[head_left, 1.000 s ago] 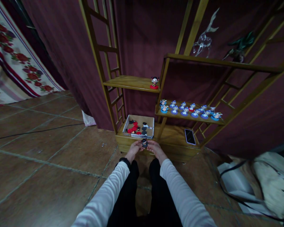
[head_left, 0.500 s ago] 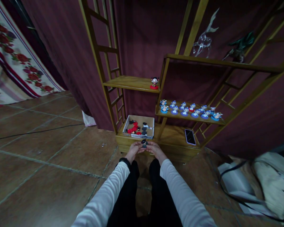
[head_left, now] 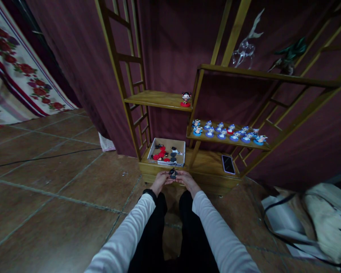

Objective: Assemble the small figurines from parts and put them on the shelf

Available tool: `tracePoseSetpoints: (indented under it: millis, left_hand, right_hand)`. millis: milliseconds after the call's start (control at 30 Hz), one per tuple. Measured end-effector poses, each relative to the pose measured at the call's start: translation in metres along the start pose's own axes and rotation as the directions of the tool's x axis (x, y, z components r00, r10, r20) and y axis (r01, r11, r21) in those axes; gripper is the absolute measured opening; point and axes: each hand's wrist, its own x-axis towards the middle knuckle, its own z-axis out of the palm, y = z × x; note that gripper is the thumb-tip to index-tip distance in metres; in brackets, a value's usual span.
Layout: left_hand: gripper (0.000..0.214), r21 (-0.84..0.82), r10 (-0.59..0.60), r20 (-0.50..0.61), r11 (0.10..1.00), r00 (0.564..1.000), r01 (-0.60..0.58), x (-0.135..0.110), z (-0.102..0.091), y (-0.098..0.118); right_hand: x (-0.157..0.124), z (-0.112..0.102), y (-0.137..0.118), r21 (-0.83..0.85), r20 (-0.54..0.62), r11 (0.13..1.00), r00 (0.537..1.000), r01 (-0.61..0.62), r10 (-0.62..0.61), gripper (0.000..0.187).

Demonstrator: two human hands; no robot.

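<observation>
A small dark figurine (head_left: 172, 173) is held between my two hands, just in front of the cabinet's lowest level. My left hand (head_left: 161, 179) grips it from the left side, and my right hand (head_left: 186, 178) from the right, fingers closed around its edges. Right beyond them an open cardboard box (head_left: 182, 159) rests on the bottom shelf. Several figurines with red or dark round bases lie jumbled inside it. One figurine with a red base (head_left: 185, 99) stands upright on the left middle shelf (head_left: 156, 99).
Rows of blue and purple figurines (head_left: 222, 134) stand on the right shelf. A phone (head_left: 228, 164) lies on the bottom level. A clear glass deer (head_left: 246, 51) and a dark green ornament (head_left: 288, 57) occupy the upper shelf. Bags (head_left: 326, 220) sit on the floor at right.
The figurine has turned or tilted slightly between my fingers. Both hands stay in nearly the same place, and the shelves look unchanged.
</observation>
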Motion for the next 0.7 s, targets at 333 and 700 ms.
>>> tracePoseSetpoints:
  millis: [333, 700]
  left_hand:
    - [0.013, -0.006, -0.004, -0.002, 1.000, 1.000, 0.004, -0.004, 0.000, 0.002]
    - [0.019, 0.078, 0.165, 0.070, 0.982, 0.984, -0.170, -0.004, 0.006, -0.001]
  right_hand:
    - [0.001, -0.001, 0.001, -0.035, 0.058, 0.998, 0.998, 0.043, -0.040, 0.029]
    - [0.008, -0.009, 0.012, 0.121, -0.028, 0.992, 0.999, 0.019, -0.016, 0.025]
